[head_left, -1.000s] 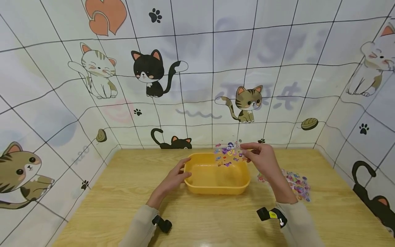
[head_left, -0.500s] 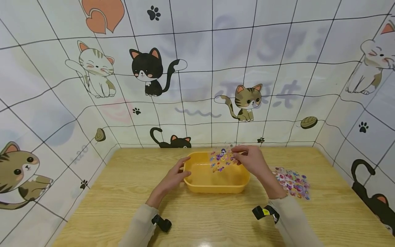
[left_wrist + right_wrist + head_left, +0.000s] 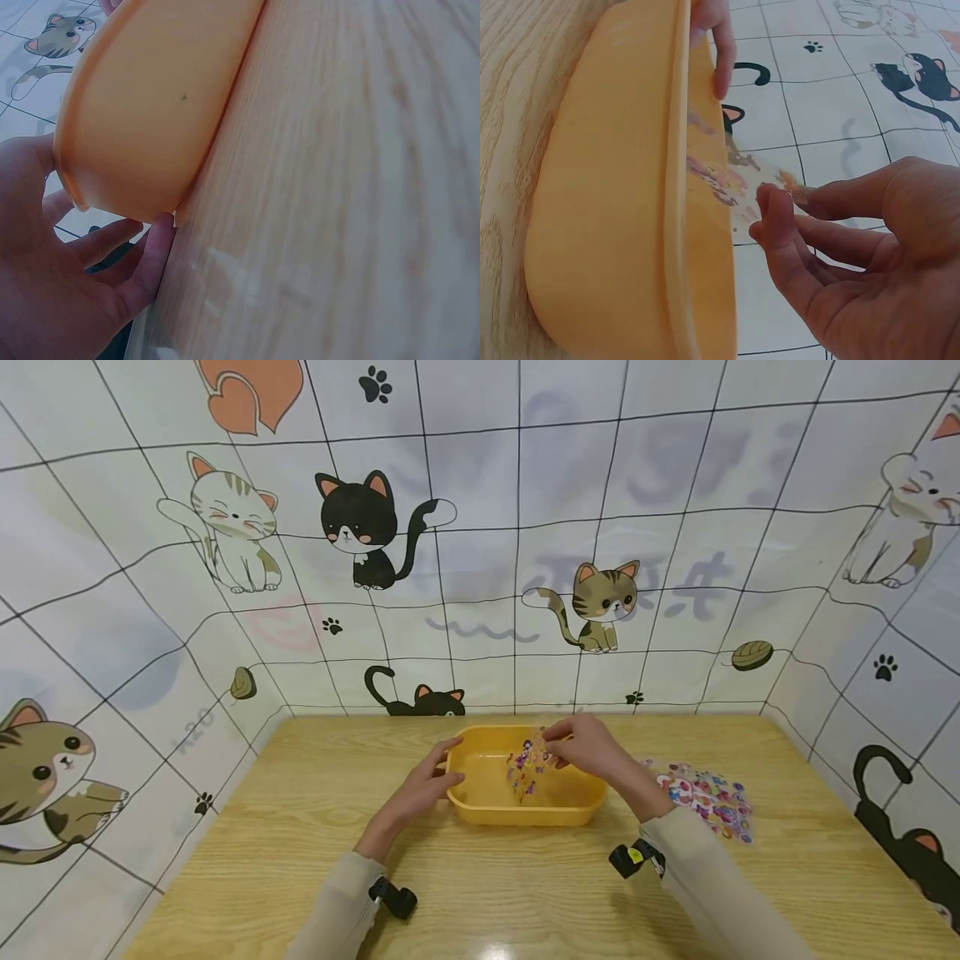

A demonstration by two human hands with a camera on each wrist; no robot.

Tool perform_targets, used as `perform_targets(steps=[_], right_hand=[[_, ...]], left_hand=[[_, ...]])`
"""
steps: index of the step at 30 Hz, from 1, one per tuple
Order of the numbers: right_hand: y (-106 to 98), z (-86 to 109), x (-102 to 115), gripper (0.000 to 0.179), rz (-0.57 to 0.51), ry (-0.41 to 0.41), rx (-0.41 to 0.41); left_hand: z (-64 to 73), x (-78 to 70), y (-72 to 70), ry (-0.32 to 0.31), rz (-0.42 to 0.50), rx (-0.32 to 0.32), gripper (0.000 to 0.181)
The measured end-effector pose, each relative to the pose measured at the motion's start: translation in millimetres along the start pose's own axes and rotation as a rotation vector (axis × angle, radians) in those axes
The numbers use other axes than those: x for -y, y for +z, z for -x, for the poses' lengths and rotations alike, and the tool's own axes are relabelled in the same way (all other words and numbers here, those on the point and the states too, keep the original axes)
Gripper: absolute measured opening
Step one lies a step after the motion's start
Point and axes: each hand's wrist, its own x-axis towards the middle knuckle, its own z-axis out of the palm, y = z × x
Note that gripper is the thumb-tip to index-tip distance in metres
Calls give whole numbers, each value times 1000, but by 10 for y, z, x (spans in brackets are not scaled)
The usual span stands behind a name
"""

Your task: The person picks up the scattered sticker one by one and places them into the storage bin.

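Observation:
A yellow plastic basin (image 3: 480, 816) stands on the table. My left hand (image 3: 416, 789) grips its left end, thumb at the rim; in the left wrist view the fingers (image 3: 154, 259) lie against the outer wall. My right hand (image 3: 588, 747) pinches the right edge of a clear sticker sheet (image 3: 528, 767) with small colourful stickers. The sheet hangs tilted, its lower part within the basin. In the right wrist view, thumb and fingertips meet on the sheet (image 3: 727, 176) just past the rim. Right of the basin, more colourful sticker sheets (image 3: 708, 797) lie flat, partly behind my right forearm.
The wood-grain table (image 3: 300, 860) reaches back to a white tiled-pattern wall covering (image 3: 487, 568) printed with cats and paw prints. This covering also rises on both sides. A black camera is strapped to each wrist.
My right hand has moved left and slightly down with the sticker sheet, which now tilts steeper into the basin. The flat sheets show more. My left hand stays on the basin.

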Motion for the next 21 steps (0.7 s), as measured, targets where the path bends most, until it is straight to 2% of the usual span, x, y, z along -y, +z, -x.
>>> perform_targets(steps=[7,13,16,18,19,21], right_hand=[[11,-27,42,35,111,8,80],[53,-65,52,38,200,67,101],[73,-96,73,31,270,85,97],[82,-121,85,19,322,98,104],[85,-129,92,19,348,97,109],[88,-139,109,30,389,98,122]], left_hand=[[-20,24,-2,9,6,10,64],[-15,10,-2,15,8,8,63],[-14,9,-1,12,10,5,63],[-17,11,-1,11,8,2,63],[-15,10,1,10,7,0,63],[-13,8,5,10,5,0,63]])
